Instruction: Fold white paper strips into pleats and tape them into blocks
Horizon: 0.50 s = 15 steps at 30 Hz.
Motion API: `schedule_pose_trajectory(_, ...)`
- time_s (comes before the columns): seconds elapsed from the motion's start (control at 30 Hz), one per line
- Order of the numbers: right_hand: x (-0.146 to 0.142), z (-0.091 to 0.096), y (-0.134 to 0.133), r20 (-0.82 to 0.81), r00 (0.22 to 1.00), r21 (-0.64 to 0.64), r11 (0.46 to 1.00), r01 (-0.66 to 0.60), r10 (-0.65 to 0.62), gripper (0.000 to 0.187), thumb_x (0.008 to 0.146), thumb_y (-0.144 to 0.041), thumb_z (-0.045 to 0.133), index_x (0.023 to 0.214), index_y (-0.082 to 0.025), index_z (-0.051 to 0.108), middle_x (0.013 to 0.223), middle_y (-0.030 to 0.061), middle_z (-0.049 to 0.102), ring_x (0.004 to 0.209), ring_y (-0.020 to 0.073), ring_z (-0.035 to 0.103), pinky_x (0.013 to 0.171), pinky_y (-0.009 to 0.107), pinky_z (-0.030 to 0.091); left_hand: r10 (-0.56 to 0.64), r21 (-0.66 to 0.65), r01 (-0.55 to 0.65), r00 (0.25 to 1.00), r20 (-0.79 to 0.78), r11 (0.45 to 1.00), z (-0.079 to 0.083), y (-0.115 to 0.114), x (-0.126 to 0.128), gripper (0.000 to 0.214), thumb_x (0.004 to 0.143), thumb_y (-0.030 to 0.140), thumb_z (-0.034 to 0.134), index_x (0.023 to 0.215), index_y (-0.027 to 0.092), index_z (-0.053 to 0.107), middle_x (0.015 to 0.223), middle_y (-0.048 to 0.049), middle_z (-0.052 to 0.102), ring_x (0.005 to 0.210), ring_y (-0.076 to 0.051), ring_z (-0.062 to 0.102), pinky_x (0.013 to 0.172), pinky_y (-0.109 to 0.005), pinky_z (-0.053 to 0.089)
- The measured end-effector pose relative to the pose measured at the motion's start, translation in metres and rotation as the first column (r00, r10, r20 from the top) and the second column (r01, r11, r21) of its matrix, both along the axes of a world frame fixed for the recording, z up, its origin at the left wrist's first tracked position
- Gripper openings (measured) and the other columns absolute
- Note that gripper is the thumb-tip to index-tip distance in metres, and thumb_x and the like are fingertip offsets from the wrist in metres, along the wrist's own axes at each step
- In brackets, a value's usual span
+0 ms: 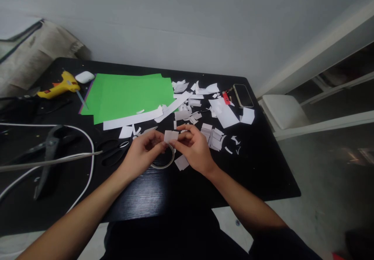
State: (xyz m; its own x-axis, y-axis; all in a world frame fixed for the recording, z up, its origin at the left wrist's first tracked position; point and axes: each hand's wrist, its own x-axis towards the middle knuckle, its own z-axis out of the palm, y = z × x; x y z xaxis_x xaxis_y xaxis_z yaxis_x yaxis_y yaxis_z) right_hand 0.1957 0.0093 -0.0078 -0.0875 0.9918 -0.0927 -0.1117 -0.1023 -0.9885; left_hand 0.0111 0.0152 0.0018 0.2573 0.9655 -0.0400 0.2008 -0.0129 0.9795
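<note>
A small square piece of white paper [171, 136] is held up between both hands, above the table. My left hand [146, 148] pinches its left side with thumb and fingers. From the right, my right hand [193, 147] grips its lower right corner, thumb in front. Just below the hands a roll of tape [163, 167] lies on the table, its upper part hidden. Beside it another small paper piece [182, 162] lies flat. A pile of folded paper pieces [215, 137] sits right of my right hand. Black-handled scissors [112, 153] lie left of my left hand.
Green sheets [131, 96] cover the back left of the black table [233, 182]. A yellow glue gun [62, 86], a white case [84, 77] and a white cable [91, 162] are on the left. Paper scraps [187, 108] and a phone [243, 95] lie toward the back right.
</note>
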Motion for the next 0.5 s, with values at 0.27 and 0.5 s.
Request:
schedule_pose_trajectory(0.27, 0.0007, 0.0014, 0.0005, 0.014, 1.0, -0.002, 1.0, -0.004, 0.004, 0.043, 0.075, -0.027, 0.086, 0.109, -0.023, 0.06, 0.078, -0.0029, 0.073, 0.074, 0.0167, 0.074, 0.074, 0.033, 0.064, -0.004, 0.025, 0.004, 1.0, -0.007, 1.0, -0.0005, -0.0006, 0.0003, 0.02, 0.086, 0.037, 0.07, 0.086, 0.017, 0.07, 0.068, -0.0016, 0.068, 0.061, -0.015, 0.061, 0.056, -0.027, 0.047)
schedule_pose_trajectory(0.5, 0.001, 0.0036, 0.0015, -0.009, 1.0, -0.049, 0.999, -0.001, 0.0, 0.046, 0.074, -0.027, 0.085, 0.107, -0.023, 0.054, 0.079, -0.0033, 0.073, 0.073, 0.0159, 0.075, 0.073, 0.031, 0.062, -0.009, -0.016, 0.009, 1.0, 0.014, 1.0, 0.0012, 0.0001, -0.0002, 0.022, 0.085, 0.039, 0.071, 0.087, 0.017, 0.07, 0.07, -0.0021, 0.07, 0.065, -0.017, 0.065, 0.061, -0.028, 0.05)
